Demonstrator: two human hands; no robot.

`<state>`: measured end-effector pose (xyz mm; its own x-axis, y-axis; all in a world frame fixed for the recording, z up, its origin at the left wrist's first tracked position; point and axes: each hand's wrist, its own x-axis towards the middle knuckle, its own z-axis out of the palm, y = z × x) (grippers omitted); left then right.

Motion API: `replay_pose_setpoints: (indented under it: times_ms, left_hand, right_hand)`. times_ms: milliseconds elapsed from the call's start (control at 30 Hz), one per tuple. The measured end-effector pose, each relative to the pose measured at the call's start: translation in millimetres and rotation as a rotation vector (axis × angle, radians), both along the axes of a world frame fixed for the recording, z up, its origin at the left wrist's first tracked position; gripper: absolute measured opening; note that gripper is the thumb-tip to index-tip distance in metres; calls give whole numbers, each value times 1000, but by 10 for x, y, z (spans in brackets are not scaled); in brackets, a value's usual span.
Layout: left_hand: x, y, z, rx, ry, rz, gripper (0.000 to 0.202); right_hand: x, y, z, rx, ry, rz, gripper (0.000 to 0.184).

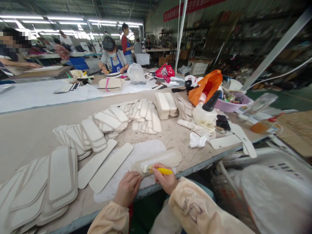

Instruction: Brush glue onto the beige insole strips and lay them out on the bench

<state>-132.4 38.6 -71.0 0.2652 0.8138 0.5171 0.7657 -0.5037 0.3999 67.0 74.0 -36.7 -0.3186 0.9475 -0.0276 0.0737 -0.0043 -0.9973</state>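
My right hand (165,179) is closed on a yellow-handled brush (162,171), its tip resting on the left end of a pale oblong insole piece (163,158) lying at the table's near edge. My left hand (127,188) is curled, fingers pressed down on the edge of that same piece just left of the brush. Both wrists wear cream sleeve covers. Two bare oblong pieces (103,165) lie side by side to the left of my hands.
Overlapping rows of bordered insole pieces (60,175) and stacks (146,113) cover the table (29,130). A white glue bottle with black nozzle (207,110), orange bag (207,85), pink basin (231,104) and crumpled cloth (197,140) lie right. Other people work at far tables.
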Motion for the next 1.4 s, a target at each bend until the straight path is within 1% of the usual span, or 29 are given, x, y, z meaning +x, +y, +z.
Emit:
replay_pose_setpoints:
  times_ms: [100, 200, 300, 500, 567, 633, 733, 833, 900, 967, 1033, 1100, 1133, 1200, 1233, 1267, 1333, 1400]
  left_hand:
    - [-3, -2, 3, -5, 5, -10, 12]
    - [-5, 4, 11, 5, 10, -15, 12]
    - [-10, 12, 14, 21, 6, -31, 12]
    - [-26, 31, -21, 44, 36, -46, 13]
    - [-29, 35, -30, 55, 49, -44, 13]
    - [-29, 37, -31, 57, 58, -42, 13]
    - [-22, 36, -17, 58, 64, -35, 13]
    - [-12, 33, 9, 61, 63, -38, 13]
    - [-6, 36, 23, 64, 65, -42, 14]
    - [-4, 42, 30, 69, 69, -44, 15]
    - [-7, 48, 28, 67, 77, -47, 16]
    - [-12, 52, 21, 67, 85, -53, 16]
    - [-15, 52, 17, 69, 90, -54, 16]
    - [-22, 51, 10, 82, 99, -54, 16]
    - [-26, 51, 6, 90, 102, -55, 16]
    - [-30, 51, 2, 95, 106, -58, 16]
    - [-38, 52, -11, 94, 109, -64, 16]
    - [-46, 51, -29, 81, 114, -68, 14]
  right_hand:
    - [-88, 20, -84, -68, 2, 7, 26]
    - [14, 85, -123, -73, -30, -35, 25]
    - [252, 161, -117, -66, -85, -98, 25]
    - [868, 334, -90, -51, -245, -279, 30]
    - [1046, 391, -79, 0, -341, -312, 31]
    - [1182, 427, -57, 83, -459, -330, 32]
    - [1273, 426, 3, 232, -580, -359, 31]
    - [1206, 391, 53, 486, -638, -355, 25]
    - [1088, 375, 51, 646, -726, -289, 22]
    - [933, 360, 25, 703, -866, -201, 21]
    - [759, 321, -2, 700, -991, -128, 20]
    - [584, 242, -8, 706, -1022, -57, 18]
    - [503, 190, -1, 723, -985, -9, 17]
    - [374, 86, 30, 737, -814, 95, 17]
    - [336, 47, 48, 723, -704, 122, 18]
    - [321, 23, 65, 701, -600, 120, 20]
    - [371, 29, 84, 653, -487, 37, 23]
    - [514, 96, 78, 635, -540, -83, 23]
